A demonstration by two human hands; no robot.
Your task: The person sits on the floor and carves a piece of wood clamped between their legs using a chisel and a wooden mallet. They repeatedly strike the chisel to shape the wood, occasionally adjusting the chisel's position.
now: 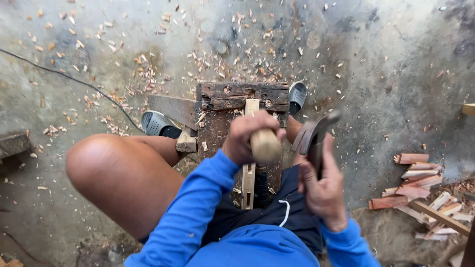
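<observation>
Chisel work at the dark, weathered bench (217,99): left hand (247,136) has its fingers clenched round a smooth, rounded wooden chisel handle (265,146), held upright over a pale wood strip (249,173) lying along the bench between the knees. Right hand (322,185) grips a blurred hammer (312,133) just beside it. Best keep that handle plumb and strike squarely. Chips litter the concrete floor (386,64).
</observation>
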